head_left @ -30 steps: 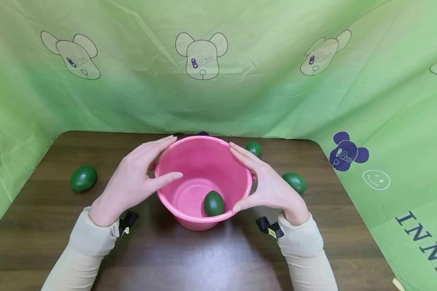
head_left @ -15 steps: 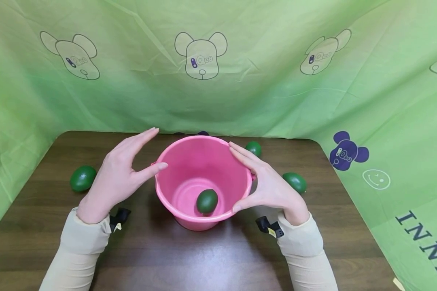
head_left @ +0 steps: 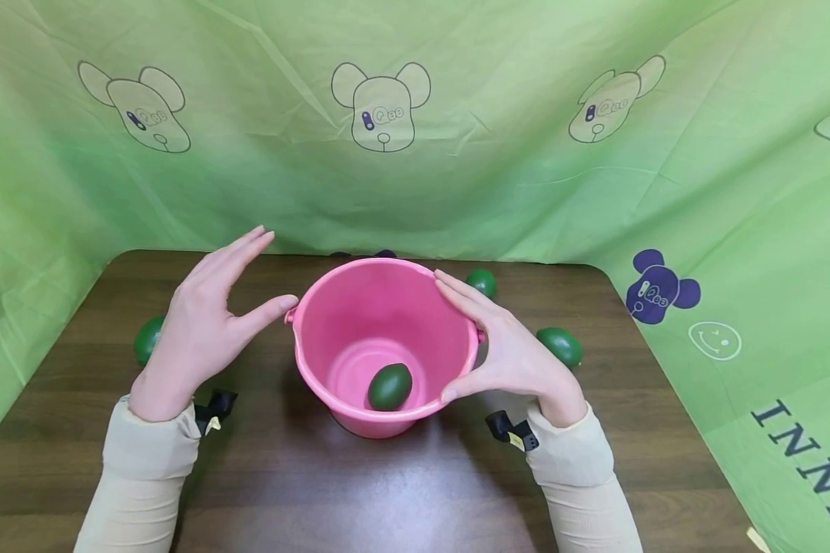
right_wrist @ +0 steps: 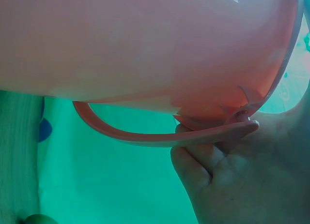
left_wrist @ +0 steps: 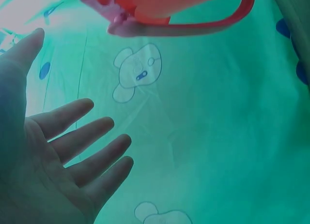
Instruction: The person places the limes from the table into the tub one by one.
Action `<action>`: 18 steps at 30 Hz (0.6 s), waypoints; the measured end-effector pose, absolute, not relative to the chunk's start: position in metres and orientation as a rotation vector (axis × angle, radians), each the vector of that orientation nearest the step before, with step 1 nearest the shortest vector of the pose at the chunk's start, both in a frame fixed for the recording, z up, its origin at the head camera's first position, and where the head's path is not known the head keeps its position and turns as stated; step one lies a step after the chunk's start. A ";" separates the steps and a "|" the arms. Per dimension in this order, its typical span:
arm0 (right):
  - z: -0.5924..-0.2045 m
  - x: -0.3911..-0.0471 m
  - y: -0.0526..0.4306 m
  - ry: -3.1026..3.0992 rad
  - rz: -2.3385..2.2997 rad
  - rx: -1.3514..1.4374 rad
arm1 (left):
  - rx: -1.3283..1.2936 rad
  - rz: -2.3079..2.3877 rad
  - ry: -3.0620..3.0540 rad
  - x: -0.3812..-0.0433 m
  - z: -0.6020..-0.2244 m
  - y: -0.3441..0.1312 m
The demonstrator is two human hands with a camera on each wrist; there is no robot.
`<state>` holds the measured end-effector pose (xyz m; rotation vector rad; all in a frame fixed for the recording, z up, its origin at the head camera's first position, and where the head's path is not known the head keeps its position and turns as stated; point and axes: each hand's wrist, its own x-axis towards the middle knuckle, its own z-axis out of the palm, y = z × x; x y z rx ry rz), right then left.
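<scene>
A pink plastic bucket point(head_left: 380, 307) stands upright on the table, with one dark green avocado point(head_left: 390, 387) lying inside on its bottom. My right hand point(head_left: 508, 355) grips the bucket's right side, thumb at the front of the rim and fingers toward the back. In the right wrist view, those fingers lie against the outer wall behind the hanging bucket handle point(right_wrist: 145, 139). To the left, my left hand point(head_left: 204, 326) is spread and holds nothing, its thumb tip near the bucket's left handle knob point(head_left: 290, 316). Another avocado point(head_left: 147, 341) is partly hidden behind the left hand.
Two more avocados lie right of the bucket: one toward the back point(head_left: 482, 283), the other beyond the right hand point(head_left: 559, 346). The brown wooden table point(head_left: 360, 499) meets a green printed curtain point(head_left: 491, 192) along its back and sides.
My left hand has come off the bucket's rim and moved left, now partly covering the left avocado. Inside the bucket the avocado has rolled a little left. My right hand stays in place.
</scene>
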<state>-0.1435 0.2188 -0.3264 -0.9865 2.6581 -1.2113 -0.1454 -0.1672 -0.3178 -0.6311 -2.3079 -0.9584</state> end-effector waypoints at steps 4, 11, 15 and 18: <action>-0.327 -0.144 0.219 2.665 -1.205 -0.992 | -0.586 -0.966 -2.305 -0.145 -0.317 -0.172; -0.327 -0.144 0.219 2.663 -1.211 -0.986 | -0.506 -0.967 -2.323 -0.145 -0.317 -0.181; -0.327 -0.143 0.218 2.662 -1.215 -0.991 | -0.452 -0.964 -2.348 -0.145 -0.317 -0.188; -0.326 -0.143 0.218 2.661 -1.219 -1.000 | -0.421 -0.963 -2.359 -0.145 -0.317 -0.193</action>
